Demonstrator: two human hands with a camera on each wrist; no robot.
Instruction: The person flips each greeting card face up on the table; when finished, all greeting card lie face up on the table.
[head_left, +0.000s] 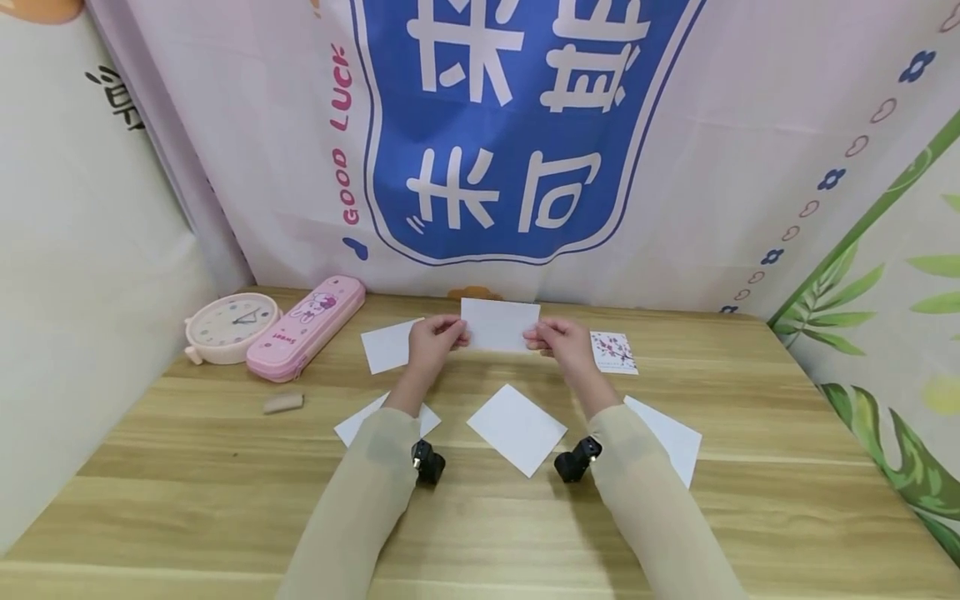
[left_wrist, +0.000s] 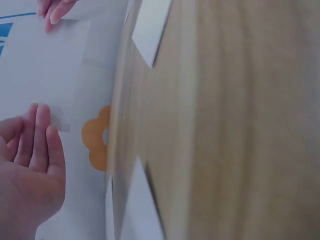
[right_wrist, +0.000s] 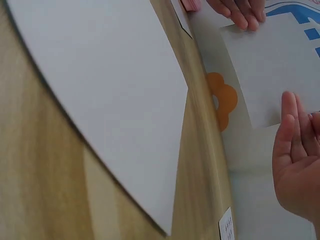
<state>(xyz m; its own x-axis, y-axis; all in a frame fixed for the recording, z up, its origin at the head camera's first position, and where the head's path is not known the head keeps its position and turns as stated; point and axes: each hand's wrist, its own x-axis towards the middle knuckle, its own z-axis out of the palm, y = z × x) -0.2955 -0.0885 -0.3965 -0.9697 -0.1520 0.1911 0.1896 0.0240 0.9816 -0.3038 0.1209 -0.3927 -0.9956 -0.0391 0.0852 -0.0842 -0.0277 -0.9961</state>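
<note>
A white card (head_left: 500, 325) is held up above the far part of the table by its two short ends. My left hand (head_left: 433, 342) pinches its left end, thumb on the near face and fingers behind. At the opposite end my right hand (head_left: 567, 340) pinches it the same way. In the left wrist view the fingers of the left hand (left_wrist: 35, 165) lie against the card (left_wrist: 45, 70). The right wrist view has the right hand (right_wrist: 300, 165) at the lower edge of the card (right_wrist: 270, 65). The side facing me looks blank in the head view.
White cards lie around: one at back left (head_left: 388, 347), one partly under my left forearm (head_left: 362, 422), one in the middle (head_left: 517, 429), one at right (head_left: 672, 437). A blossom-printed card (head_left: 615, 352) is beside my right hand. Left are a clock (head_left: 232, 327), pink case (head_left: 307, 327) and small tan piece (head_left: 283, 403).
</note>
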